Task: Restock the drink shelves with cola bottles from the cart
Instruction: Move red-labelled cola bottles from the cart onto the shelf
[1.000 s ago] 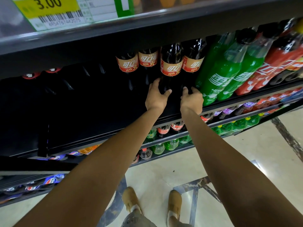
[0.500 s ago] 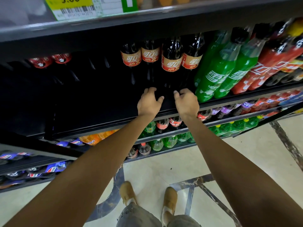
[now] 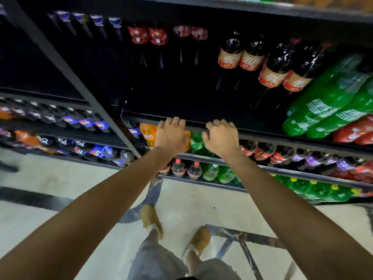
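Observation:
Several dark cola bottles with red and cream labels stand upright on a black shelf, right of its middle. My left hand and my right hand hover side by side at the shelf's front edge, below and left of the bottles. Both hold nothing, and their fingers curl loosely over the edge. The shelf is dark and bare to the left of the cola bottles. No cart is in view.
Large green bottles and red bottles stand right of the colas. Lower shelves hold blue-labelled, orange, green and small cola bottles. A black upright post divides the shelving at left. My feet stand on pale floor.
Both hands have let go of the cola bottles and drawn back to the shelf's front edge. My view has swung left and down, showing more of the shelving at left.

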Demonstrator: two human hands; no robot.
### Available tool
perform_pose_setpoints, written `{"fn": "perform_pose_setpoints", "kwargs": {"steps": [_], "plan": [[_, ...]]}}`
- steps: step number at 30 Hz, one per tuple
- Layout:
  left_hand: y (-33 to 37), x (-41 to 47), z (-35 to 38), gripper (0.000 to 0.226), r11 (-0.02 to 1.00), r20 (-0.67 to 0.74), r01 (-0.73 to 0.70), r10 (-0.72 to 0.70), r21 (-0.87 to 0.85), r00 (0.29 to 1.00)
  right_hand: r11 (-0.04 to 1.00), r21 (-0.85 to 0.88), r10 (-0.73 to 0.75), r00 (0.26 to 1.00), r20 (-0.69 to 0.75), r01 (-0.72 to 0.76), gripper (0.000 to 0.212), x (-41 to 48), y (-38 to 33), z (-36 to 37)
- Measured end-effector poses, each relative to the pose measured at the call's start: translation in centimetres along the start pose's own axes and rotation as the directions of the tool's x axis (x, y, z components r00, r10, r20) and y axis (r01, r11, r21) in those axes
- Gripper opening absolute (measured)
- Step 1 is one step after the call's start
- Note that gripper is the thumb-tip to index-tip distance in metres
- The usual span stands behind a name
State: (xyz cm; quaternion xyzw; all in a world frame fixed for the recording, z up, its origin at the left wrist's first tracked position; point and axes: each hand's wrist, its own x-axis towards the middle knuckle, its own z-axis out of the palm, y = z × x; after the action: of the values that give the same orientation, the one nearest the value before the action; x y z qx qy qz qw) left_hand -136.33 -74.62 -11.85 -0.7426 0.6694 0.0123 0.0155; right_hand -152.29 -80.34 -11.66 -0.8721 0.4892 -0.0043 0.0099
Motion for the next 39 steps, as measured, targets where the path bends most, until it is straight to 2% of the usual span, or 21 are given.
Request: {"fn": "perform_pose_setpoints", "kwargs": {"steps": [6, 14, 20, 27, 33, 39], "plan": [[-9.4, -7.5, 1.4, 0.038, 0.973, 0.100, 0.228, -0.223, -0.044, 0.970, 0.973, -0.004, -0.228, 0.971, 0.078, 0.229, 0.035, 0.8, -10.3, 1.1], [-25.4, -18.2, 3.4, 0.041, 0.846, 0.194, 0.522, -0.498, -0.102, 0.845, 0.870, 0.060, -0.491, 0.854, 0.171, 0.489, 0.030, 1.7, -29.8, 2.9], [-39.6, -27.6, 3.5, 0.044, 0.723, 0.202, 0.686, -0.662, -0.086, 0.722, 0.743, 0.081, -0.668, 0.728, 0.156, 0.664, 0.029, 3.5, -48.0, 2.7], [-53.7, -35.8, -0.2, 0.042, 0.544, 0.111, 0.831, -0.824, -0.117, 0.555, 0.565, 0.101, -0.825, 0.557, 0.096, 0.819, 0.033, 5.3, -67.1, 0.0], [-63.8, -40.3, -1.7, 0.036, 0.418, 0.072, 0.905, -0.903, -0.084, 0.423, 0.383, 0.126, -0.923, 0.383, 0.021, 0.915, 0.025, 7.6, -81.5, -2.2], [-75.5, -43.7, -2.4, 0.038, 0.256, 0.050, 0.965, -0.965, -0.050, 0.258, 0.176, 0.134, -0.983, 0.182, -0.035, 0.975, 0.028, 11.7, -96.7, -2.4]]}}
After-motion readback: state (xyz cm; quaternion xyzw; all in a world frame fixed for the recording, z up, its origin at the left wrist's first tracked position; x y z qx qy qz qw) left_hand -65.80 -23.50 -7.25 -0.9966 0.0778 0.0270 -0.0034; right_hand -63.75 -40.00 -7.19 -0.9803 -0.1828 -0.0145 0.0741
